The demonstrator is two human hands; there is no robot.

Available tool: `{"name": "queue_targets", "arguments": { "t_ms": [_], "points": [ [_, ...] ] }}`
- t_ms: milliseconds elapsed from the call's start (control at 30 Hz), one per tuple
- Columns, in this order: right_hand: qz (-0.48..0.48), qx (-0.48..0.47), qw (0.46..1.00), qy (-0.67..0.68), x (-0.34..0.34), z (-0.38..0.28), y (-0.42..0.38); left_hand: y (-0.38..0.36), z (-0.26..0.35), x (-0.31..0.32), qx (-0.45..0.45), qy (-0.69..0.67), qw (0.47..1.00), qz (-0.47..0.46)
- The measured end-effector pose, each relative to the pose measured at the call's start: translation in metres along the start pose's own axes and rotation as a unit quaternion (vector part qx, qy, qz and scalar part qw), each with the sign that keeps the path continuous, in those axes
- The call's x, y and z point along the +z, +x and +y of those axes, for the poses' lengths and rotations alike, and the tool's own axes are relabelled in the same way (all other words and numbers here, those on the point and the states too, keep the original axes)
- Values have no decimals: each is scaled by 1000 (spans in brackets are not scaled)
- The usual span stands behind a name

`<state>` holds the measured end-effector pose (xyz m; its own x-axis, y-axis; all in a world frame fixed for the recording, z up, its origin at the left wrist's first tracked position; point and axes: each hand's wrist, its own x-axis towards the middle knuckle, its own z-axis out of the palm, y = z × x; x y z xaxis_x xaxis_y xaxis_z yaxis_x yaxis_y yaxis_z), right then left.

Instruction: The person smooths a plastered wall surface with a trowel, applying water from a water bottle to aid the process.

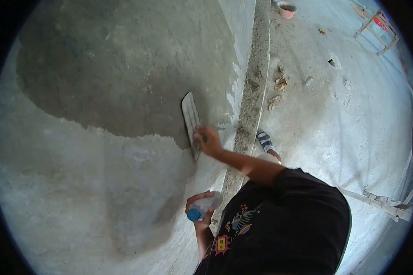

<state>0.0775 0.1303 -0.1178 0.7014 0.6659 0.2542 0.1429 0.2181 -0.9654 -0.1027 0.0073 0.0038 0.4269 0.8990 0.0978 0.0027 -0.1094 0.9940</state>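
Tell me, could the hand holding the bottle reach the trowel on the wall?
Probably yes. The left hand with the bottle hangs just below the trowel, nothing lies between them, but its grip is full and the right hand already holds the trowel.

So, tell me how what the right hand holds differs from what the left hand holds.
The right hand grips a trowel, flat and grey, its blade laid against the wall at the edge of the darker plaster patch. The left hand holds a bottle, rounded and clear with a blue cap, kept off the wall near the person's shirt. The trowel is raised higher; the bottle sits low. Both are held one-handed.
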Motion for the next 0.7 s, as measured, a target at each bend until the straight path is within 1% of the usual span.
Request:
{"name": "queue_targets", "arguments": {
  "t_ms": [33, 67, 100, 133, 167, 200, 233, 267, 300, 333, 400, 433, 467, 500, 533, 567, 600, 633, 667, 700],
  "points": [
    [9, 61, 998, -13, -7, 24, 10, -2, 1, 2, 11, 2, 1000, -16],
    [17, 117, 993, -28, -16, 48, 23, -4, 4, 5, -10, -14, 1000, -12],
    [14, 117, 993, -26, -26, 61, 33, -2, 10, 11, -27, -17, 999, -15],
    [45, 428, 897, 100, -35, 73, 43, 3, 15, 17, -45, -19, 999, -18],
    [40, 545, 826, 138, -32, 91, 43, 9, 15, 21, -44, -15, 999, -18],
    [43, 653, 737, 167, -28, 109, 43, 14, 16, 24, -122, 32, 992, -13],
    [17, 617, 778, 116, -23, 133, 35, 20, 17, 27, -199, 77, 977, -7],
    [19, 618, 777, 114, -28, 147, 35, 28, 3, 28, -202, 75, 977, -9],
    [-15, 525, 848, 68, -36, 160, 28, 30, -20, 22, -208, 88, 974, -11],
    [-51, 424, 904, 22, -46, 167, 20, 32, -36, 18, -213, 103, 971, -12],
    [-52, 488, 870, 52, -91, 174, 24, 52, -54, 28, -222, 62, 973, 9],
    [-32, 510, 858, -59, -112, 165, 25, 62, -63, 31, -251, 13, 968, 20],
    [-85, 469, 872, -114, -153, 170, 20, 76, -70, 38, -277, -39, 960, 30],
    [-60, 373, 920, -102, -187, 247, -2, 90, -71, 48, -306, -84, 948, 38],
    [-104, 343, 890, -282, -232, 239, -10, 101, -72, 58, -334, -130, 933, 47],
    [-201, 102, 844, -487, -287, 307, -40, 112, -75, 67, -350, -148, 924, 30],
    [-154, 257, 821, -486, -323, 267, -48, 123, -78, 78, -365, -167, 916, 14],
    [-132, 231, 811, -521, -385, 334, -88, 133, -77, 90, -378, -198, 905, -1],
    [-92, 368, 757, -531, -408, 269, -92, 141, -76, 102, -390, -226, 893, -15],
    [-30, 404, 741, -536, -438, 255, -113, 149, -81, 115, -395, -259, 881, -19]
  ]
}}
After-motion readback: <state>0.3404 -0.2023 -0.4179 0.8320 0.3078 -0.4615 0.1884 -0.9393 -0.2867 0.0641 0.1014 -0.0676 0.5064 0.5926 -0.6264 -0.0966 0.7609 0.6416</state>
